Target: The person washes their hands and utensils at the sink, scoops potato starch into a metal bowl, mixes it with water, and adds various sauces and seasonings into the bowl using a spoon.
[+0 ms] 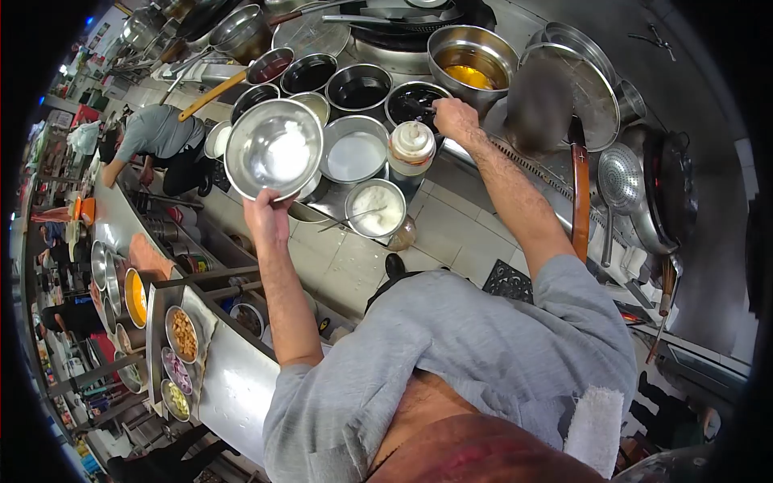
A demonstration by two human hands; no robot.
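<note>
My left hand [268, 216] grips the near rim of a steel mixing bowl [245, 153], which is tilted and has something white in it. Up over the sauce pots, my right hand [456, 119] is closed on what looks like a spoon [427, 108], dipping into a pot of dark sauce [403, 98]. Just below that hand stands a squeeze bottle [412, 145] with a pale lid. A wide pot of whitish content [354, 156] sits between my hands. Nearer me, a pot of white granules [374, 208] has a thin-handled spoon in it.
A steel bowl of oil [471, 64] sits at the back. On the right are a wooden-handled strainer [578, 193], a perforated skimmer [620, 177] and a wok. The left counter [241, 402] bears bowls of chopped food. A person in grey [165, 129] bends at the left.
</note>
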